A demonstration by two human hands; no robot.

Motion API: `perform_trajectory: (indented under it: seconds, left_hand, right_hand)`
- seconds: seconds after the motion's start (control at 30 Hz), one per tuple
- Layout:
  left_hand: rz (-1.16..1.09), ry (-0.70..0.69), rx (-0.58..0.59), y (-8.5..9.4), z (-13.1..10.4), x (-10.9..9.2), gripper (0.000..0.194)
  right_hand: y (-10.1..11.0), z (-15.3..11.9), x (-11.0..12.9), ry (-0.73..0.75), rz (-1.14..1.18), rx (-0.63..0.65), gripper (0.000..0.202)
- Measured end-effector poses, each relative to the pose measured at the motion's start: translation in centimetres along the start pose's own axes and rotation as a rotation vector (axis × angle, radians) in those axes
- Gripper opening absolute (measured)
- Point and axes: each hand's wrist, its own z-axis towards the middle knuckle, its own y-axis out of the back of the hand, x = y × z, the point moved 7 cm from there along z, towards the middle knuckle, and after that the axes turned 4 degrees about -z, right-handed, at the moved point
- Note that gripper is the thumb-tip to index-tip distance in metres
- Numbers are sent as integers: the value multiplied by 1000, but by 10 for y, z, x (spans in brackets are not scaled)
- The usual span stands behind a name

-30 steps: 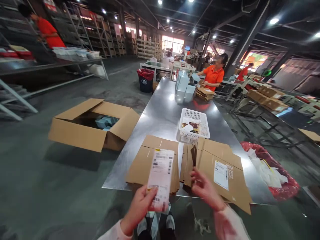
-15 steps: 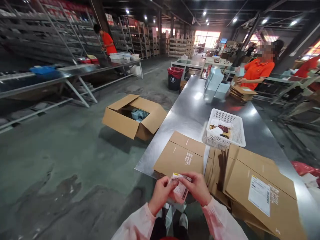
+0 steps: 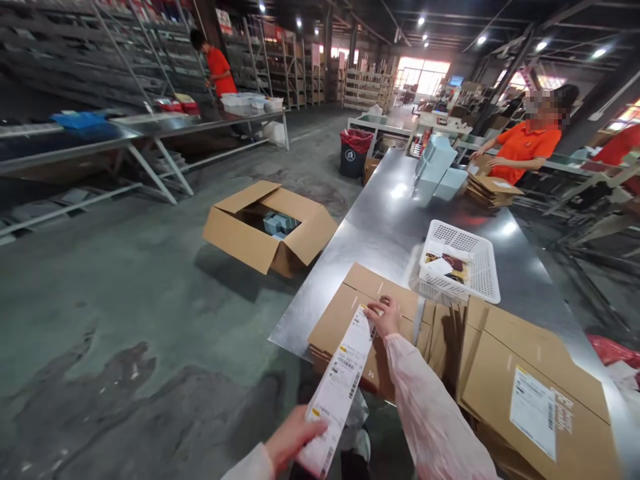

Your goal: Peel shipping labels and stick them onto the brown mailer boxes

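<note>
A long strip of printed labels stretches between my hands. My left hand is closed on its lower end, thumb on top, low in the view. At the strip's upper end, my right hand pinches the edge above a stack of flat cardboard boxes on the metal table. To the right, another pile of flattened boxes has a white label on its top box. Beyond the piles stands a white perforated basket holding small packets and papers.
An open carton with light blue boxes stands left of the table. Light blue boxes sit farther along it. A person in orange handles cardboard at the right; another person stands behind the left table.
My hands have moved apart, left toward me and right forward over the stack, and the label strip is now stretched out between them. The person at the right has reached toward the cardboard.
</note>
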Motion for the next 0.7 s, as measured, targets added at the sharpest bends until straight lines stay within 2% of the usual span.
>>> perform_trajectory:
  seconds: [0.07, 0.1, 0.17, 0.23, 0.3, 0.33, 0.37, 0.4, 0.5, 0.53, 0.57, 0.6, 0.67, 0.7]
  left_hand:
    - [38, 37, 64, 10, -22, 15, 61]
    - [49, 52, 86, 14, -31, 16, 59]
    - [46, 57, 65, 21, -44, 3, 57]
    - [51, 17, -17, 24, -44, -28, 57]
    - [116, -69, -115, 24, -30, -68, 60]
    - [184, -126, -175, 24, -19, -89, 62]
    - [259, -185, -244, 23, -5, -109, 64]
    - [332, -246, -319, 24, 10, -128, 64]
    - [457, -380, -498, 23, 56, -167, 45]
    - [471, -403, -528, 23, 69, -175, 36]
    - [484, -420, -551, 21, 80, -181, 29]
    - [493, -430, -561, 19, 87, -186, 26]
    - [488, -439, -544, 11, 93, -192, 27]
    - [475, -444, -521, 5, 91, -194, 31]
  right_hand:
    - [-7, -4, 7, 39, -128, 14, 71]
    - [-14, -11, 15, 113, -221, 59, 80]
    - [-33, -41, 34, 361, -397, 227, 79]
    - [-49, -91, 47, 666, -434, 414, 78]
    - [-51, -145, 49, 934, -264, 537, 78]
    - [-45, -166, 44, 1014, -151, 556, 71]
    - [-36, -178, 34, 1013, -56, 516, 61]
    - [-24, -178, 18, 912, -5, 413, 51]
    - [21, -153, -56, 262, -140, -28, 47]
    - [31, -149, -75, 92, -217, -93, 49]
    - [36, -146, -86, -4, -273, -97, 50]
    - [36, -144, -91, -39, -297, -54, 50]
    - [33, -143, -87, -56, -237, 13, 49]
    - [34, -145, -83, -71, -168, 5, 49]
